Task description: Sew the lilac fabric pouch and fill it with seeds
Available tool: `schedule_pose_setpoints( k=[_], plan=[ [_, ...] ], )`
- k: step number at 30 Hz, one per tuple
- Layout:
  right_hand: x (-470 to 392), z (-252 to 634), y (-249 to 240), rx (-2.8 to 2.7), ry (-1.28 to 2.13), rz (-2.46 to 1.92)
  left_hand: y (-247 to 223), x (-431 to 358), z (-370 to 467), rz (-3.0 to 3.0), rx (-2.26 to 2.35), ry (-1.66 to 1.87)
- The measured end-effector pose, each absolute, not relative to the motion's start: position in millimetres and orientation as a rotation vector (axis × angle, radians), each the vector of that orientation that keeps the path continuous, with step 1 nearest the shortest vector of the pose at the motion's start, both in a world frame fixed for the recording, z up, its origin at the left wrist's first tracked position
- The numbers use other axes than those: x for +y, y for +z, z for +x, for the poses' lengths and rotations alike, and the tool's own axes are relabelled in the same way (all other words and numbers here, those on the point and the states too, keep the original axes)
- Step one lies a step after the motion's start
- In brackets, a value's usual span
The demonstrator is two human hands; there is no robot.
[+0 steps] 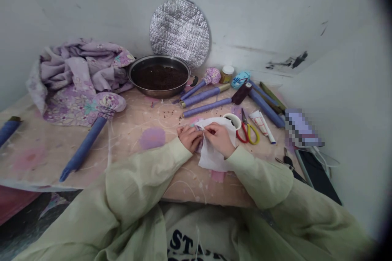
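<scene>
A thin white cloth [214, 160] lies spread on the table under my hands. My right hand [219, 136] is closed in a pinch on its upper left part. Against that spot my left hand [190, 136] has its fingers curled; bits of purplish material show beside them, but what they grip is mostly hidden. Just beyond my right hand stands a small white cup [233, 120] with dark contents. Scissors [252, 133] with red and yellow handles lie right of it, and a white tube [262, 125] with red markings lies beside them.
A pan [159, 91] of dark grains stands at the back, left of several blue-wrapped sticks [206, 107] and a dark thread spool [241, 93]. Crumpled floral fabric [82, 73] and a padded, blue-handled stick [84, 144] lie left. A dark phone [318, 175] is at the right edge.
</scene>
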State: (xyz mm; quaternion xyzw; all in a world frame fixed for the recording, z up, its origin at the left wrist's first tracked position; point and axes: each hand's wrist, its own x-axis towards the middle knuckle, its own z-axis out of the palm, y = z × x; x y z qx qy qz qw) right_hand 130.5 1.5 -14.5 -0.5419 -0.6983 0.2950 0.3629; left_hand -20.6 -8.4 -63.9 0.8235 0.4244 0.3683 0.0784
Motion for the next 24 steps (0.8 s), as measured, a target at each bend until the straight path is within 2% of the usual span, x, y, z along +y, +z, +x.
schedule_pose_setpoints(
  k=[9, 16, 20, 24],
  plan=[
    [32.7, 148.7, 9.0, -1.636, 0.826, -1.408, -73.7, -10.0, -16.1, 2.521, 1.302, 1.241],
    [32.7, 205.8, 80.5, -1.251, 0.8, -1.318, -62.6, -14.8, -15.6, 2.458, 1.293, 1.261],
    [63.0, 269.0, 118.6, -1.197, 0.628, -1.39, -58.0, -16.9, -14.5, 2.418, 1.303, 1.223],
    [112.4, 332.3, 125.5, -1.224, 0.368, -1.477, -55.7, -17.2, -13.9, 2.429, 1.314, 1.261]
  ],
)
